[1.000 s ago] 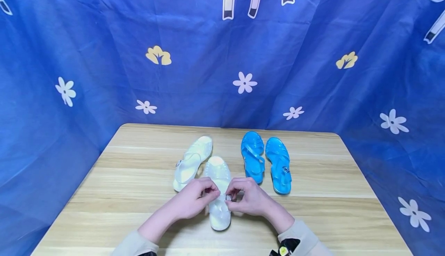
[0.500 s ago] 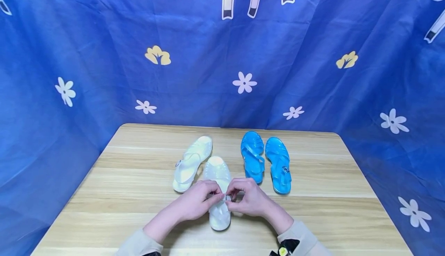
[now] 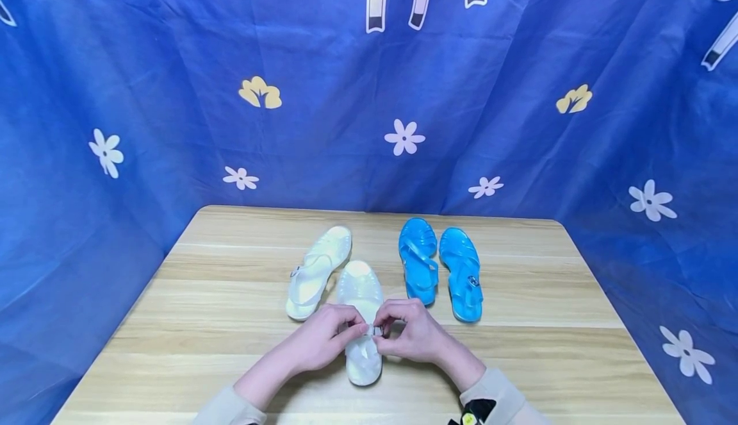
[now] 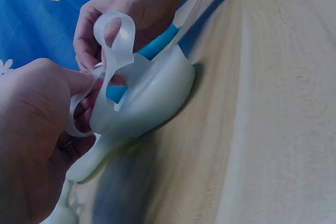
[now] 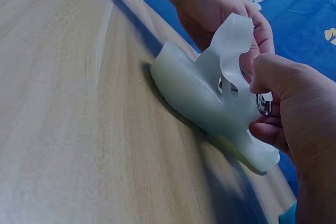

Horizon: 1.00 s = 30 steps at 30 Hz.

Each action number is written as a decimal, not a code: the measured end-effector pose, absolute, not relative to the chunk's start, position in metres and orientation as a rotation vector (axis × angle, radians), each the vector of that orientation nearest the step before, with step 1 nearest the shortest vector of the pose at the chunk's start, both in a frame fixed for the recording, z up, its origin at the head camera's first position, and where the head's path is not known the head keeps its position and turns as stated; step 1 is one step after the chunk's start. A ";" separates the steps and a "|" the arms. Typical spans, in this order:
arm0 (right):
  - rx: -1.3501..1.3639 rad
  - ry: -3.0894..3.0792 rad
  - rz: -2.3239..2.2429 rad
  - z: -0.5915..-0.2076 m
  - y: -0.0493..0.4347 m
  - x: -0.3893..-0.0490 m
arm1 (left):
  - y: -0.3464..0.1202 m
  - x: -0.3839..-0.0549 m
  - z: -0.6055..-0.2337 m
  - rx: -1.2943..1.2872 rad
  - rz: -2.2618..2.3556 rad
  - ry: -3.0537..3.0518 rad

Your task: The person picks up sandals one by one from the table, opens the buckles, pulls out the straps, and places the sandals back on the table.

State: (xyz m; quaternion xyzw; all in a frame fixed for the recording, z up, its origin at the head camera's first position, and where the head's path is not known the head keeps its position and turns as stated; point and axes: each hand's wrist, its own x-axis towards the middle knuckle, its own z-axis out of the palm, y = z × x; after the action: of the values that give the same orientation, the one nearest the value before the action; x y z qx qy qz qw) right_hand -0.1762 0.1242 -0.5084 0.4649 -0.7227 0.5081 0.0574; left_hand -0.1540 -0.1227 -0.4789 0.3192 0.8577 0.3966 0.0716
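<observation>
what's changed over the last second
The left hand has moved slightly rightward, bringing its fingertips closer to the buckle on the nearer white sandal. No new grip or release is visible. The right hand still pinches the buckle side; the other white sandal and the two blue sandals stay put.

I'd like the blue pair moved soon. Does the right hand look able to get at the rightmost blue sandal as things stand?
Probably, once it lets go: the right hand holds the buckle of the near white sandal, but only tabletop shows between it and the rightmost blue sandal.
</observation>
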 end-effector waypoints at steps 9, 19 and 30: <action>1.394 -2.158 1.563 -0.511 0.124 -0.176 | -0.123 -0.154 -0.486 0.991 1.324 2.549; 1.366 -2.122 1.667 -0.512 0.132 -0.178 | -0.139 -0.161 -0.486 0.838 1.450 2.506; 1.351 -2.171 1.654 -0.516 0.128 -0.173 | -0.142 -0.158 -0.483 0.892 1.516 2.558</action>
State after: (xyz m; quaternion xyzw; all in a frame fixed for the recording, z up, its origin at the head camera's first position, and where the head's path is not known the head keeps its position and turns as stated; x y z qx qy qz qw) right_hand -0.1728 0.1284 -0.5156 0.4432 -0.7120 0.5426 0.0479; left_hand -0.1577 -0.1423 -0.4830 0.2873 0.8238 0.4883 0.0184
